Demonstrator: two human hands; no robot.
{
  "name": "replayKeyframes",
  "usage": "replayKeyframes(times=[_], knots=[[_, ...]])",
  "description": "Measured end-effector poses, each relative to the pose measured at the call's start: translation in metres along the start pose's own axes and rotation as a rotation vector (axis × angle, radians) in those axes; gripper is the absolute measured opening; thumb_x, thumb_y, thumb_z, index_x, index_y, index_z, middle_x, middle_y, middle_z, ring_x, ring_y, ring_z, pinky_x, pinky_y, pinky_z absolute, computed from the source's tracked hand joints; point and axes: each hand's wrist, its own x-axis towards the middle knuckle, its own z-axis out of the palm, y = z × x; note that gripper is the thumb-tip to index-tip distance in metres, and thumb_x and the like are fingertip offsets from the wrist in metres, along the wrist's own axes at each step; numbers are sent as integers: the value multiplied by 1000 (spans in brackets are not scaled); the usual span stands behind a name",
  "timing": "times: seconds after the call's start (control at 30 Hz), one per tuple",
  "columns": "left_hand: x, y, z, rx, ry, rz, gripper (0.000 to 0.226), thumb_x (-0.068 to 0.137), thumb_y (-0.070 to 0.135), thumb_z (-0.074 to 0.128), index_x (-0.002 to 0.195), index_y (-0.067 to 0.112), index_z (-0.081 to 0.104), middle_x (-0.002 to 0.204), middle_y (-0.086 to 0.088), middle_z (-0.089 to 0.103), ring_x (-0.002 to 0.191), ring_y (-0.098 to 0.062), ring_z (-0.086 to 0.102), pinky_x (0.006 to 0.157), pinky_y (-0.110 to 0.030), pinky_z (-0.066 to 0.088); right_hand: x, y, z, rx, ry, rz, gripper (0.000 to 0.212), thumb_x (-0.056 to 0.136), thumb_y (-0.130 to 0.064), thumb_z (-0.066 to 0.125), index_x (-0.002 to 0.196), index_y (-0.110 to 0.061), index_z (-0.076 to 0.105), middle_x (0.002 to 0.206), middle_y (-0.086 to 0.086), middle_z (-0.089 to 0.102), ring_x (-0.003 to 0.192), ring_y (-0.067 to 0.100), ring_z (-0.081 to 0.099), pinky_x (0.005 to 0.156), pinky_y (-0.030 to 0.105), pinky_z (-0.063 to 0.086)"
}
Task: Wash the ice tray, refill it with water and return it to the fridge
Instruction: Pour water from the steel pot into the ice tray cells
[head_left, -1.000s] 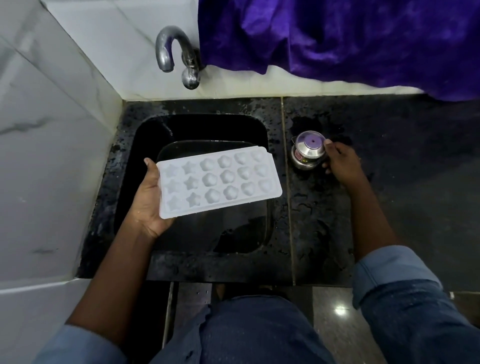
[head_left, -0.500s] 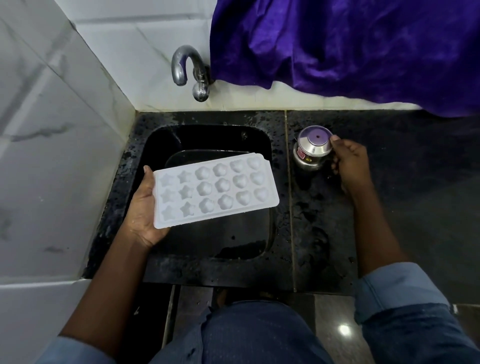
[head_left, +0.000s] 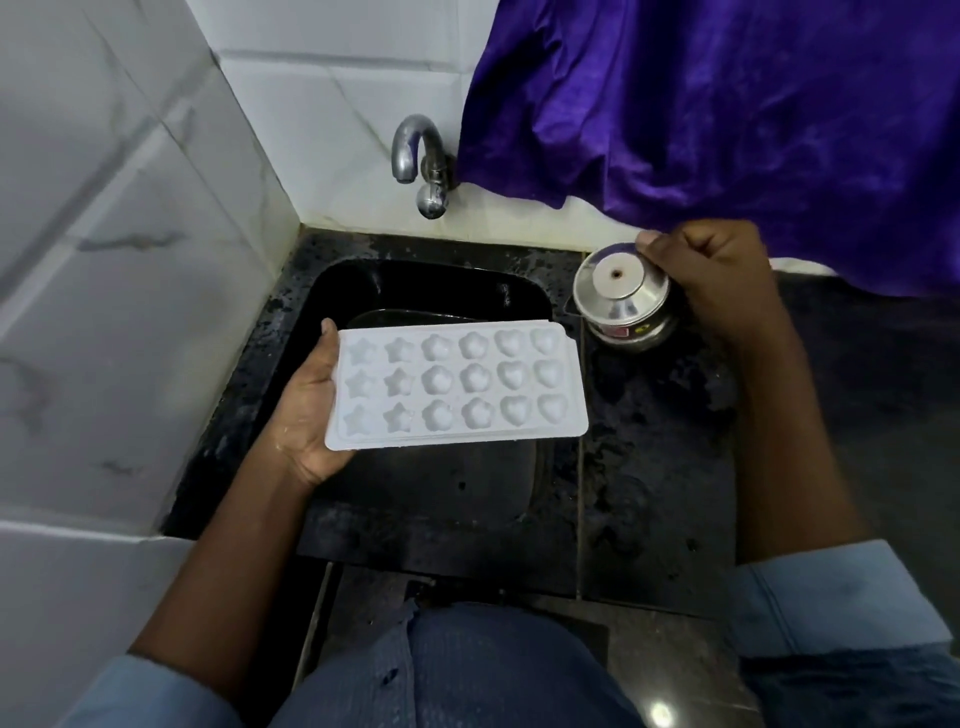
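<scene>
Over the sink (head_left: 353, 291): left hand (head_left: 306, 410) grips the left end of the ice tray (head_left: 457, 387), held level, cups up. Right hand (head_left: 722, 280) is wrapped round a lidded steel pot (head_left: 621, 301) just right of the sink. Step, I judge: washing. Next I'd bring pot to tray and tip gently. Surroundings: wet black counter (head_left: 649, 467), tap (head_left: 421, 161) far, white tiles (head_left: 130, 260), purple cloth (head_left: 727, 114).
</scene>
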Motion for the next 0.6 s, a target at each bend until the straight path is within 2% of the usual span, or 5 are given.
replayKeyframes(times=[0.1,0.17,0.33,0.47,0.6], knots=[[2,-1,-3,25,-5,-5,73,104,69,32,133,15,71,138,-16,68,118,-33,71,80,-48,64,0,-8,5,-51,-71,-19,57,95,-28,74,60,5,41,57,11,36,55,18,33,53,30,29],[2,-1,-6,33,-11,-6,72,104,69,33,137,15,67,139,-16,67,120,-33,70,82,-49,63,1,-13,8,-74,-102,-22,57,96,-25,73,58,2,40,55,7,34,52,14,32,51,26,30],[0,2,-11,30,2,7,72,104,68,35,130,14,74,138,-17,68,117,-34,71,80,-50,64,2,-22,12,-132,-176,-9,58,94,-26,76,54,-12,37,50,-5,31,50,11,28,49,26,26],[-2,4,-14,17,8,22,72,104,68,34,121,15,79,137,-17,69,116,-34,72,80,-49,64,7,-29,15,-229,-228,-32,61,92,-34,76,54,-12,34,53,2,29,52,12,27,54,33,25],[-4,4,-15,9,3,22,73,103,69,33,121,15,79,137,-17,68,117,-34,71,82,-51,64,10,-34,18,-301,-256,-58,60,92,-33,76,55,-8,36,52,3,32,49,10,30,54,31,28]])
